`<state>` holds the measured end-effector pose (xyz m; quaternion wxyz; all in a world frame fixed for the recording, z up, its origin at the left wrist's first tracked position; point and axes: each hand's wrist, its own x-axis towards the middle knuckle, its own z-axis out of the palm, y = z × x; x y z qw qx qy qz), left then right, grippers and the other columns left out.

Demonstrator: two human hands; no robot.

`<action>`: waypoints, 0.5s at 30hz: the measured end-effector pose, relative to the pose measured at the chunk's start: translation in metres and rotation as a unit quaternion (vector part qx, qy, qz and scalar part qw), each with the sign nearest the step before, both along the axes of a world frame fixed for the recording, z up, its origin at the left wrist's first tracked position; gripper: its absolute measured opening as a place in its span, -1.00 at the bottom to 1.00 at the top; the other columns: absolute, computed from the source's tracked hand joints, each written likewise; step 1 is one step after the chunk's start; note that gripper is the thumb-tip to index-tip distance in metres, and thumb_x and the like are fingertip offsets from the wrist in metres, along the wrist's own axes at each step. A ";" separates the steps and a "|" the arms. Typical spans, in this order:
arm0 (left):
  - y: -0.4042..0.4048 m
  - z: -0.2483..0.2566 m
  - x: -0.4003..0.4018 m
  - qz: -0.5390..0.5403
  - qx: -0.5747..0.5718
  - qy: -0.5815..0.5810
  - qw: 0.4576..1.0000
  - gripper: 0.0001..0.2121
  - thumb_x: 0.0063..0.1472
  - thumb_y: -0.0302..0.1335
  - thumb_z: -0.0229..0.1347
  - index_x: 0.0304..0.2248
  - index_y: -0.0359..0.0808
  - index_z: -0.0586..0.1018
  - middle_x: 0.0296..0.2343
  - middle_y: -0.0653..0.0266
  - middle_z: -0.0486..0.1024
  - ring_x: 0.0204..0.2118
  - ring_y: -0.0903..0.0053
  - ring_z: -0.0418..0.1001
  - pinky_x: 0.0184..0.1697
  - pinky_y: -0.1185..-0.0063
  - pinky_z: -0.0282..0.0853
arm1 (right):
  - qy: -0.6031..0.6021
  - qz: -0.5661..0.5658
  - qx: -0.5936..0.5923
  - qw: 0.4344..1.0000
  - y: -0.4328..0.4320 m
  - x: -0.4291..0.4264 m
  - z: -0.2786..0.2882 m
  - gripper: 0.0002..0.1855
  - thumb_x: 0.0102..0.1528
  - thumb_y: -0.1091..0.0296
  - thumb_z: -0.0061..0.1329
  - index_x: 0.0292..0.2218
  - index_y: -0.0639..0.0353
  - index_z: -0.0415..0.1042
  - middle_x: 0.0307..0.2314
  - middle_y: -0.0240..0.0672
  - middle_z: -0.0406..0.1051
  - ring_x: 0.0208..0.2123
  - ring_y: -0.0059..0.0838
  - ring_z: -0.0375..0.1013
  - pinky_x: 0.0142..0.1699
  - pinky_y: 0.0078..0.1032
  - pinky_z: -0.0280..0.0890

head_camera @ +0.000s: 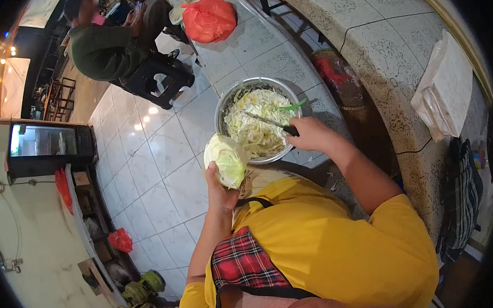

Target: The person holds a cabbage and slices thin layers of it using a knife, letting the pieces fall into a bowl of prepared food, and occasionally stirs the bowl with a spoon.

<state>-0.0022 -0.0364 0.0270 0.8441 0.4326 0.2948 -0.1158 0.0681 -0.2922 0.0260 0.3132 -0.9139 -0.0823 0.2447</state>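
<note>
My left hand (221,188) holds a pale green cabbage head (226,160) from below, at the near left rim of a round metal bowl (279,82). Shredded cabbage (250,137) fills much of the bowl. In my right hand (312,134), at the bowl's right side, is the black handle of a knife (270,121). Its blade points up and left over the shreds, apart from the cabbage head. Near the bowl's right rim, a green strip or handle (294,106) sticks out past the edge; I cannot tell what it is.
The bowl rests on a tiled bench (267,63), with a red plastic bag (210,20) farther along it. Beyond, at upper left, a person (103,48) sits on a black plastic stool (159,83). A white wrapped package (448,89) lies on the tiled ledge at right.
</note>
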 end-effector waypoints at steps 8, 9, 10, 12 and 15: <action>0.023 0.000 -0.016 -0.209 0.189 -0.101 0.954 -0.44 0.02 -0.37 0.11 -0.01 -0.40 0.23 -0.16 0.20 0.36 -0.15 0.46 0.36 -0.11 0.51 0.30 | -0.127 0.025 -0.038 0.991 -0.003 -0.006 -0.002 -0.69 -0.07 0.36 -0.07 -0.25 0.27 0.30 -0.34 -0.04 0.35 -0.26 -0.02 0.35 -0.17 -0.23 0.27; 0.022 0.000 -0.017 -0.214 0.184 -0.093 0.955 -0.44 0.02 -0.37 0.11 -0.01 -0.40 0.23 -0.16 0.20 0.36 -0.15 0.46 0.36 -0.11 0.51 0.30 | -0.177 -0.008 -0.005 0.984 -0.008 -0.007 -0.005 -0.68 -0.07 0.37 -0.06 -0.23 0.27 0.30 -0.32 -0.04 0.34 -0.25 -0.03 0.35 -0.16 -0.24 0.26; 0.021 -0.001 -0.022 -0.167 0.154 -0.091 0.970 -0.43 0.02 -0.35 0.11 0.00 -0.40 0.22 -0.16 0.19 0.36 -0.15 0.44 0.36 -0.11 0.50 0.30 | -0.219 -0.038 0.024 0.975 -0.015 -0.010 -0.008 -0.67 -0.06 0.37 -0.05 -0.22 0.26 0.31 -0.30 -0.03 0.34 -0.24 -0.03 0.35 -0.16 -0.25 0.26; 0.028 -0.016 -0.027 -0.104 0.071 -0.085 0.988 -0.41 0.04 -0.28 0.08 0.01 -0.39 0.20 -0.14 0.15 0.35 -0.11 0.40 0.36 -0.07 0.47 0.30 | -0.218 -0.101 0.066 0.968 -0.033 -0.014 -0.010 -0.62 -0.06 0.38 -0.02 -0.18 0.30 0.29 -0.23 0.02 0.27 -0.17 -0.05 0.30 -0.09 -0.27 0.23; 0.021 -0.011 -0.031 -0.061 0.063 -0.033 0.996 -0.36 0.05 -0.07 -0.04 0.03 -0.31 0.19 -0.07 0.11 0.29 -0.03 0.27 0.29 -0.02 0.32 0.27 | -0.294 -0.176 0.064 0.937 -0.074 -0.042 -0.054 -0.60 -0.10 0.40 0.04 -0.19 0.30 0.30 -0.26 -0.05 0.25 -0.19 -0.05 0.30 -0.12 -0.28 0.25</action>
